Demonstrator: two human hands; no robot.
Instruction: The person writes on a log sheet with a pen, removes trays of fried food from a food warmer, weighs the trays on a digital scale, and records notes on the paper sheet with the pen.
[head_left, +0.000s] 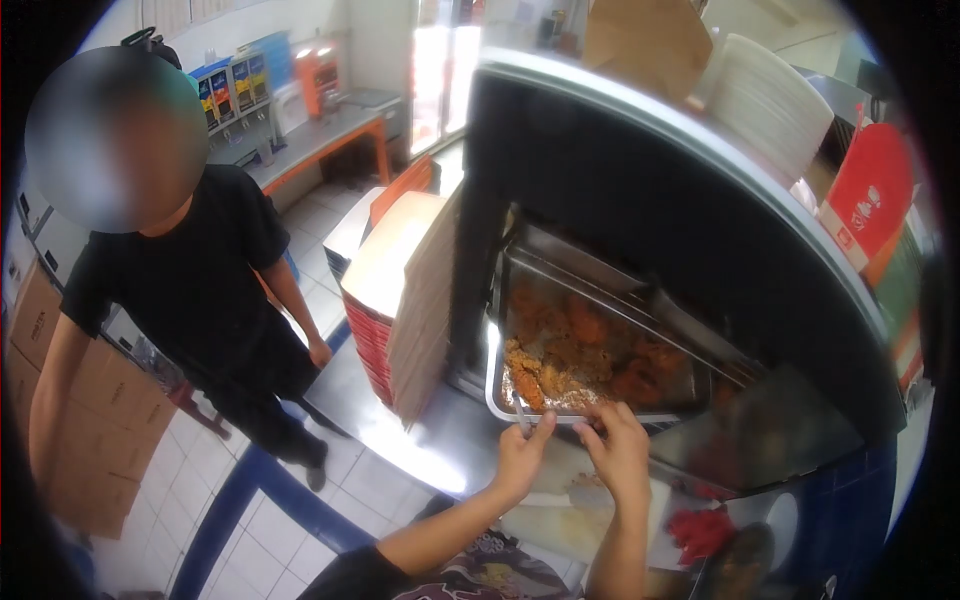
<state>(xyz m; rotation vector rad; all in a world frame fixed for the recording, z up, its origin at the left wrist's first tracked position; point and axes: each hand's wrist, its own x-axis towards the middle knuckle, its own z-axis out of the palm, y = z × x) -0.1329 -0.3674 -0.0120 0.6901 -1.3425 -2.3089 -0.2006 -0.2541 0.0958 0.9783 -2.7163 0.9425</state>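
Observation:
A metal tray [490,375] of fried, breaded food pieces [545,375] sits inside a dark display warmer [640,190]. Just below the tray's near rim, my left hand [522,455] is closed around a thin metal utensil [520,412], whose tip points at the food; its exact kind is unclear. My right hand [618,450] is at the same rim, with bent fingers over the edge and thumb below it. Under my hands lies a pale board or sheet [560,525] with crumbs on it.
A person in black [190,270] stands at the left beside cardboard boxes [90,400]. Stacked red-edged boxes [375,330] stand on the metal counter [425,455] left of the warmer. A red cloth-like item [700,530] lies at lower right; white containers [770,105] sit on top.

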